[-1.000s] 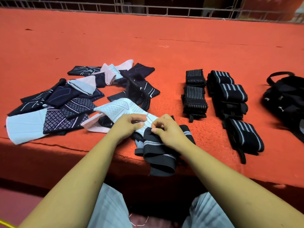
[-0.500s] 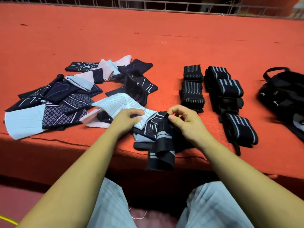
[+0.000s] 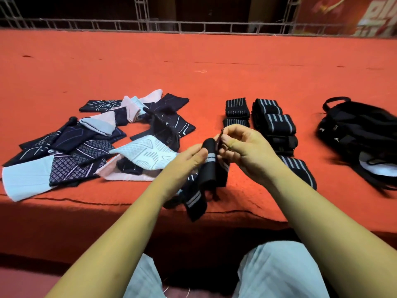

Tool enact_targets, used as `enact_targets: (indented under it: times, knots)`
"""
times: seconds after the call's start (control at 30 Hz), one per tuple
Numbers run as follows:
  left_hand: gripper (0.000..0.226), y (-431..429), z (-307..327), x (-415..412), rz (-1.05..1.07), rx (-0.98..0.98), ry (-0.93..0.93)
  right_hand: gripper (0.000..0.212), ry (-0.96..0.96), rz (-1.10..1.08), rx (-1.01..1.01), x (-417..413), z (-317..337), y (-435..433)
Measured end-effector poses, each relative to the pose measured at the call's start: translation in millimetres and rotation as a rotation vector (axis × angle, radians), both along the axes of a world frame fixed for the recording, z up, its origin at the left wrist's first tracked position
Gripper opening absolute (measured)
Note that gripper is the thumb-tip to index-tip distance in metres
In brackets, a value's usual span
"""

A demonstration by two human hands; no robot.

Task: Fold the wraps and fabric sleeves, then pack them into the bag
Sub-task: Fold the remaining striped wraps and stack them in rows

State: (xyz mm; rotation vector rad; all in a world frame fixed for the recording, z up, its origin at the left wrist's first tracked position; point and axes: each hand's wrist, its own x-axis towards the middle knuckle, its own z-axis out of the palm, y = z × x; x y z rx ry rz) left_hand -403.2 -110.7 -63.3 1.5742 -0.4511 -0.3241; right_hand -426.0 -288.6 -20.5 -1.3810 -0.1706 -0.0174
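A black wrap with grey stripes (image 3: 209,166) hangs lifted above the red carpeted ledge. My left hand (image 3: 189,158) grips it from the left. My right hand (image 3: 242,147) pinches its top end between thumb and fingers. Its lower part droops to the ledge's front edge. A loose pile of fabric sleeves (image 3: 90,136), navy, white and pink, lies to the left. Folded black wraps (image 3: 272,125) stand in two rows just beyond my right hand. The black bag (image 3: 361,134) lies at the far right.
The red carpeted ledge (image 3: 193,67) stretches far back to a metal railing (image 3: 193,26). Its front edge drops off just below my hands, above my knees in light trousers (image 3: 275,274).
Both hands have risen off the ledge with the striped wrap. My left hand left the white sleeve and now holds the wrap. The wrap hangs lifted instead of lying bunched.
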Motion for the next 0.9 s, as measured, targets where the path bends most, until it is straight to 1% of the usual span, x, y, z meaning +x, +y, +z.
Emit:
enact_targets:
  times: [0.03,0.1,0.17,0.2,0.27,0.3,0.33,0.4,0.47,0.53,0.57,0.6,0.63,0.67,0.7,0.73,0.8,0.87,0.9]
  knots:
    - [0.049,0,-1,-5,0.018,-0.044,-0.014,0.012,-0.008,-0.034,-0.049,-1,0,2]
    - [0.045,-1,-3,-13,0.052,-0.076,-0.033,0.012,-0.025,-0.071,-0.123,-2,-5,3]
    - [0.043,-2,-4,-19,0.060,-0.018,-0.110,0.013,-0.046,-0.038,-0.143,-4,-10,3]
    - [0.046,-2,-4,-21,0.075,0.017,-0.149,0.014,-0.052,-0.010,-0.149,-4,-13,2]
    - [0.053,0,-5,-21,0.102,0.039,-0.149,0.011,-0.036,0.035,-0.155,-5,-17,3]
    - [0.052,2,-5,-21,0.098,0.023,-0.130,0.008,-0.014,0.043,-0.143,-5,-19,3]
    - [0.047,3,-4,-23,0.078,-0.019,-0.093,0.006,0.014,0.043,-0.114,-5,-21,2]
    - [0.029,5,-5,-24,0.059,-0.171,0.029,0.013,0.065,0.022,0.004,-4,-22,1]
    - [0.025,8,-6,-21,0.136,-0.297,0.153,0.019,0.083,-0.016,0.175,-1,-19,-2]
    - [0.014,16,-7,-16,0.277,-0.313,0.249,0.022,0.097,-0.062,0.311,2,-14,-10]
    - [0.007,20,-11,-13,0.346,-0.279,0.279,0.023,0.104,-0.073,0.344,2,-9,-14]
    - [0.005,25,-17,-9,0.402,-0.202,0.286,0.024,0.109,-0.072,0.357,1,-5,-18]
    - [0.007,30,-24,-5,0.453,-0.073,0.245,0.025,0.114,-0.059,0.371,0,0,-20]
    - [0.013,35,-29,-2,0.486,0.080,0.164,0.024,0.120,-0.032,0.394,-1,4,-22]
    - [0.018,38,-31,-1,0.475,0.188,0.056,0.020,0.130,0.008,0.425,-3,9,-22]
    - [0.023,40,-31,1,0.428,0.218,-0.054,0.015,0.139,0.059,0.450,-4,13,-22]
    - [0.048,39,-17,1,0.282,0.205,-0.232,0.009,0.156,0.183,0.450,-6,20,-18]
    - [0.064,31,4,-2,0.110,0.198,-0.322,0.010,0.175,0.316,0.461,-6,27,-12]
    - [0.069,25,11,-2,0.016,0.176,-0.313,0.012,0.191,0.374,0.487,-5,30,-10]
